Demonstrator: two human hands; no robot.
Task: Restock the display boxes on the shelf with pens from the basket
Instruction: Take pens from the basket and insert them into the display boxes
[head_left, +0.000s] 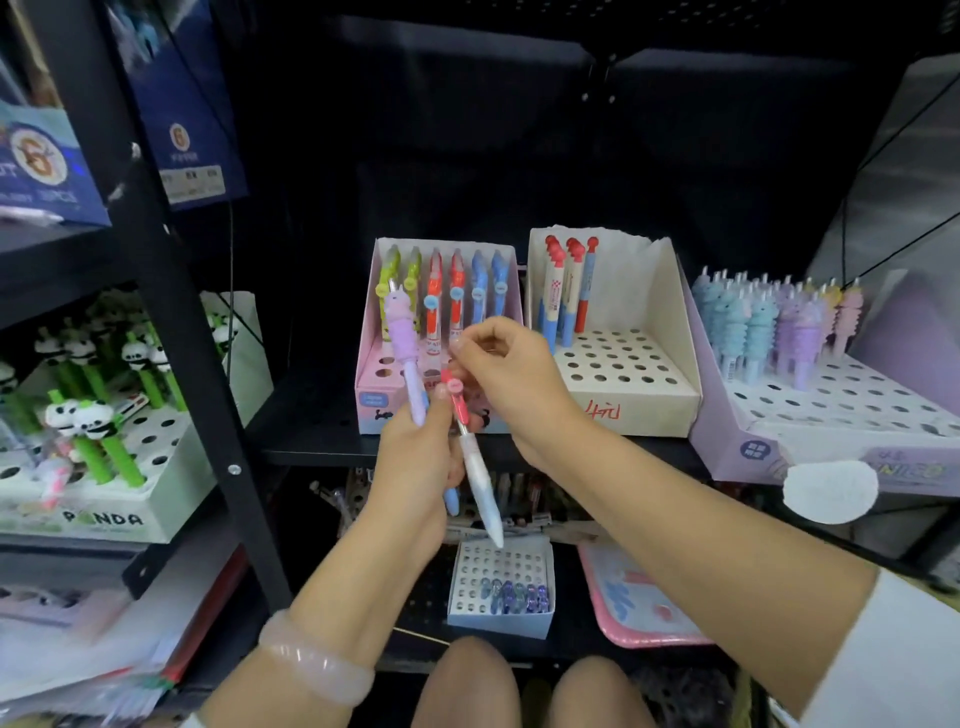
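The left hand (415, 457) curls around a small bundle of pens in front of the shelf (322, 441), a black metal board with a perforated surface. Tallest in the bundle is a purple pen (402, 338) with a soft, ribbed rubbery grip and a small animal-shaped cap; its pale smooth barrel runs down into the fist. Beside it sits a pen with a glossy pink-red clip (457, 402) and a frosted white barrel that tapers to a rounded tip below the hand. The right hand (501, 371) reaches across, its thumb and forefinger pinched together at the top of this bundle; which pen they touch I cannot tell.

Just behind the hands stands a pink cardboard display box (376, 384), its stepped top punched with round holes. Its back row holds smooth plastic pens in green, red and blue, upright. To its right is a cream cardboard box (670, 332) with the same hole grid, only a few pens with red ball-shaped caps in its back left corner. Further right, a lilac box (727, 447) carries a dense cluster of pastel pens with bumpy, spiralled grips. At far left a white box marked PANDA (104, 519) holds green pens topped with panda figures. On the lower level lies a small white box (501, 587) with a few translucent purple caps. The basket is not identifiable in view.
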